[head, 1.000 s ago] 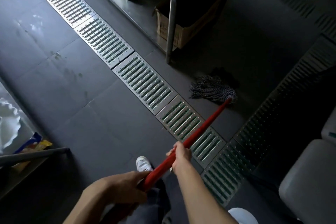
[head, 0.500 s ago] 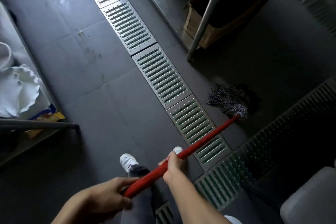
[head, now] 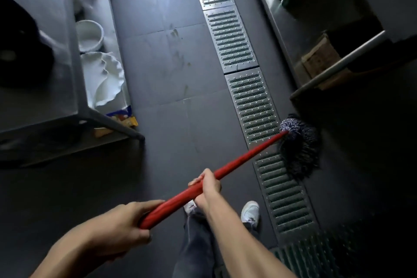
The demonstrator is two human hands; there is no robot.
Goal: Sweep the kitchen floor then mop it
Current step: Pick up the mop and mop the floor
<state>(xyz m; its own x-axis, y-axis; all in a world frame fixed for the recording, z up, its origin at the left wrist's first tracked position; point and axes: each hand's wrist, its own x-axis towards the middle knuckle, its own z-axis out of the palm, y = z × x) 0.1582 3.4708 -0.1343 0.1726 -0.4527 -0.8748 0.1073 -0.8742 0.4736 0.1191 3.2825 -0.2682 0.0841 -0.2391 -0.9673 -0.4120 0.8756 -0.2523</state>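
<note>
A mop with a red handle [head: 246, 158] runs from lower left up to the right. Its dark stringy head [head: 299, 144] lies on the dark tiled floor [head: 171, 101], at the right edge of the metal drain grate [head: 252, 101]. My left hand [head: 121, 223] grips the near end of the handle. My right hand [head: 208, 187] is closed round the handle further up. My legs and two white shoes [head: 250, 211] show below the hands.
A steel table [head: 74, 56] stands at the left, with white dishes [head: 103, 77] and packets on its low shelf. Another steel table leg [head: 338, 67] and a cardboard box [head: 320, 58] are at the right. The grate runs up the middle.
The view has swung left and the mop head has been drawn back towards me, from the floor beside the table leg to the grate's edge. Both hands keep their grip.
</note>
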